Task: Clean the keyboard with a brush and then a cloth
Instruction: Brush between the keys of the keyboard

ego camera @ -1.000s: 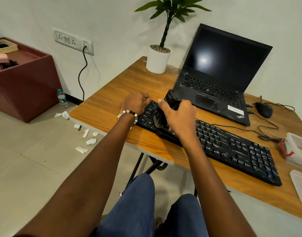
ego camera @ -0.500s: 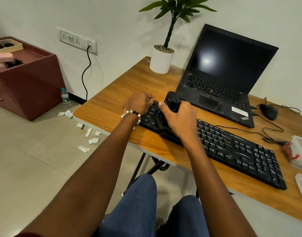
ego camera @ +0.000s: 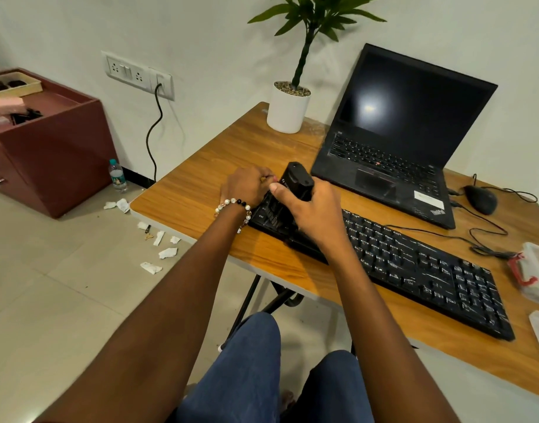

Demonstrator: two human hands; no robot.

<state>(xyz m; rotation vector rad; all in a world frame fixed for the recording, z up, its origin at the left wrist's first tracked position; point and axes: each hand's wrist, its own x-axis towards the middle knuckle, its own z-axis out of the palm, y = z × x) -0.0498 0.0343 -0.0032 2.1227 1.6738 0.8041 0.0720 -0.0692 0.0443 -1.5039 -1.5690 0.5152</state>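
- Wooden counter (ego camera: pixel 186 193) carries it all, and the action sits at its left end, near the front edge.
- Left hand (ego camera: pixel 247 186), beaded bracelet (ego camera: pixel 233 206) at the wrist, has its fingers curled over the left end of the black keyboard (ego camera: pixel 414 264), pinning it; exactly what the fingertips pinch, I cannot tell.
- Right hand (ego camera: pixel 311 212) is wrapped around a chunky black brush (ego camera: pixel 295 181), thumb on its near face, bristles down on the leftmost keys.
- That brush looks rigid and light, probably plastic; the fat body gives a sure hold, and gripping it low should keep the bristles from skating.
- Keyboard runs long and flat toward the right front edge, cable (ego camera: pixel 445 236) trailing off its back; likely light enough to slide, so bracing the end makes sense. Keycaps can pop, so gentle strokes.
- Further right along the back edge: white plant pot (ego camera: pixel 288 112), open laptop (ego camera: pixel 399 138), mouse (ego camera: pixel 480 198).
- No cloth that I can pick out.
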